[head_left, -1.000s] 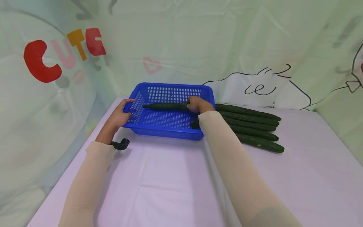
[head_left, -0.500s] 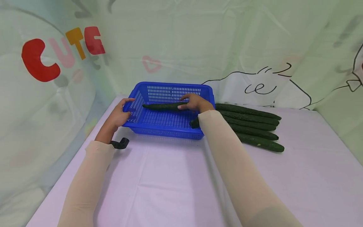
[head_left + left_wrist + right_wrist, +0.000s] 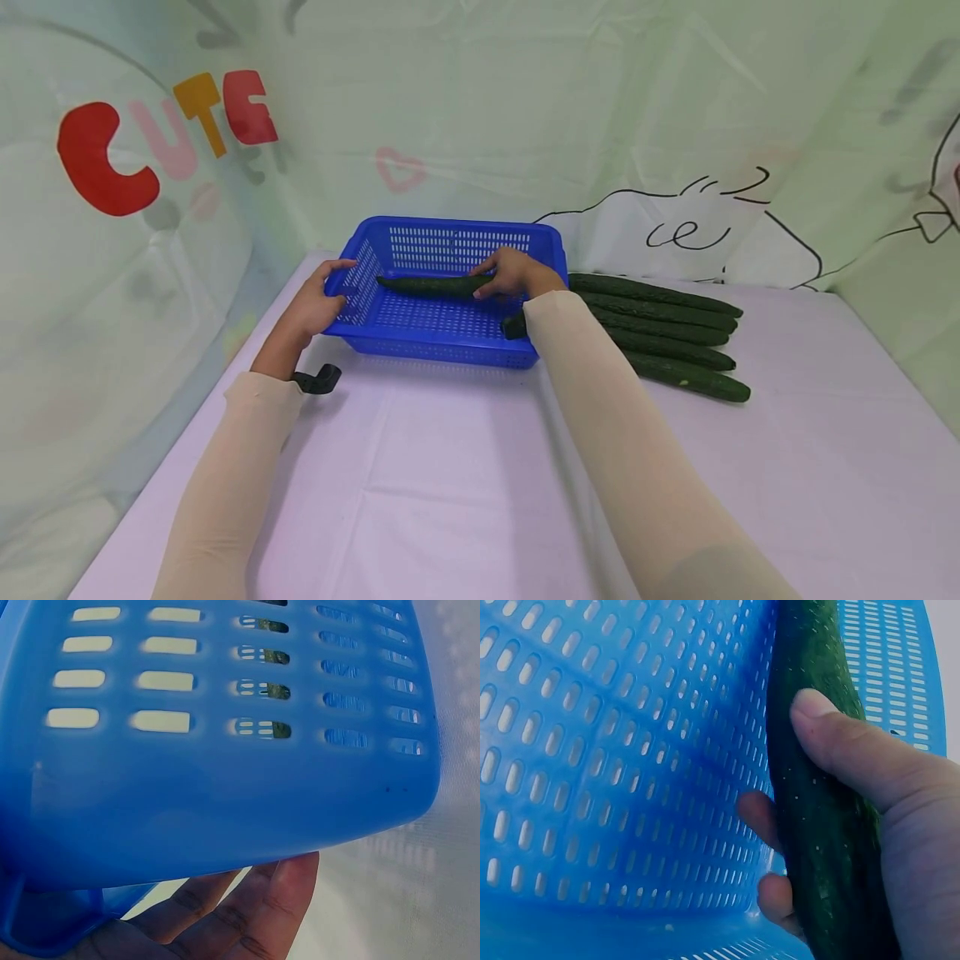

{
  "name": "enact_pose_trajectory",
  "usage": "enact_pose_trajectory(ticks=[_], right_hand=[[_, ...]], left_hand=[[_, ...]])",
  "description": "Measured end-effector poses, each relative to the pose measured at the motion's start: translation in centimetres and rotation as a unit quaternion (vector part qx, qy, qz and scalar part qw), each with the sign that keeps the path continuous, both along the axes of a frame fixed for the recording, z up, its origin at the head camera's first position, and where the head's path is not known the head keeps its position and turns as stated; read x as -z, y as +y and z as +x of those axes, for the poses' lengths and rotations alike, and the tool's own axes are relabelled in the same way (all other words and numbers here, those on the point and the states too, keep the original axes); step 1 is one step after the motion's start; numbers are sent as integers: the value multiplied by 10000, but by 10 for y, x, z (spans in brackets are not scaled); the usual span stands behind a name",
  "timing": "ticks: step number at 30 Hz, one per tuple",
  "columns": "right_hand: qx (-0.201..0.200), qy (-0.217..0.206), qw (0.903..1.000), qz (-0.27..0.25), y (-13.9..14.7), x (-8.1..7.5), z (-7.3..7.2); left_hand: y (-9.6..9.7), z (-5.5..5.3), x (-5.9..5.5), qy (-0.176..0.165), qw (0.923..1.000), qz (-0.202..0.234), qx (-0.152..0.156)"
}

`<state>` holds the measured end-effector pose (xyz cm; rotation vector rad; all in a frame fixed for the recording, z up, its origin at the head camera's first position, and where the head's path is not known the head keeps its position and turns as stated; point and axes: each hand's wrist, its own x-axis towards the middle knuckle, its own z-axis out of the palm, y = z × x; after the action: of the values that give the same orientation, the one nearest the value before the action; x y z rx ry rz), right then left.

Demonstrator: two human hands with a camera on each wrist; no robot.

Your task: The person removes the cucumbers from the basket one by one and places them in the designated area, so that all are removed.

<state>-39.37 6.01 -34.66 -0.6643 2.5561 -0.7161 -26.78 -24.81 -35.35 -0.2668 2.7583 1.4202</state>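
Note:
A blue perforated plastic basket (image 3: 442, 347) stands on the table in the head view. Inside it a dark green cucumber (image 3: 427, 286) lies lengthwise. My right hand (image 3: 517, 275) grips this cucumber near its right end. The right wrist view has the thumb (image 3: 844, 742) on the near side and fingertips showing past the other side. At the basket's left end my left hand (image 3: 313, 304) holds the rim. In the left wrist view, its fingers (image 3: 247, 911) reach along the basket's outer wall; the thumb is hidden there.
Several more cucumbers (image 3: 686, 377) lie side by side on the table, right of the basket, partly behind the right forearm. Black wrist cameras show at the left wrist (image 3: 318, 380) and right wrist (image 3: 513, 326). A printed cloth (image 3: 465, 100) closes off the back and sides.
The right hand's fingers loosened and spread half a second ago, then closed on the cucumber again. The cucumber has shifted slightly. My left hand stays at the basket's left end.

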Motion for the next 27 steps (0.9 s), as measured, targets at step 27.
enact_pose_trajectory(ticks=[27], right_hand=[[-15,460,9948,903,-7,-4,-1]], left_hand=[[-2,0,0,-28,10000,76,44]])
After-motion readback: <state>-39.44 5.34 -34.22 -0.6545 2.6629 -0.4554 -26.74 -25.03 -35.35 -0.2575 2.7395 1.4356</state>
